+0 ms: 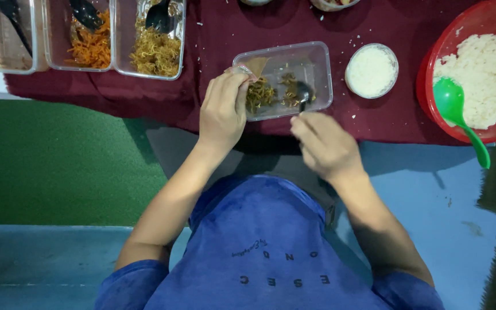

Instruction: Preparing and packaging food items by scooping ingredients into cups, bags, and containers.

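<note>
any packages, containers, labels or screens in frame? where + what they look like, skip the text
Clear plastic box: centre, rectangular, held by left hand; right hand spoons in it.
Three clear trays: top left, rectangular, orange and brown shreds.
Round white cup: right of box.
Red bowl: far right, rice.
No labels or screens.

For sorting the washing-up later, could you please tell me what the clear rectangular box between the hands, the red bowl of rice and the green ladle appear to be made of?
Clear rectangular box: probably thin glossy plastic; the cloth shows through its walls.
Red bowl of rice: seemingly opaque moulded plastic with a slight sheen on its rim.
Green ladle: likely plastic, one uniform bright colour, smooth.
</note>
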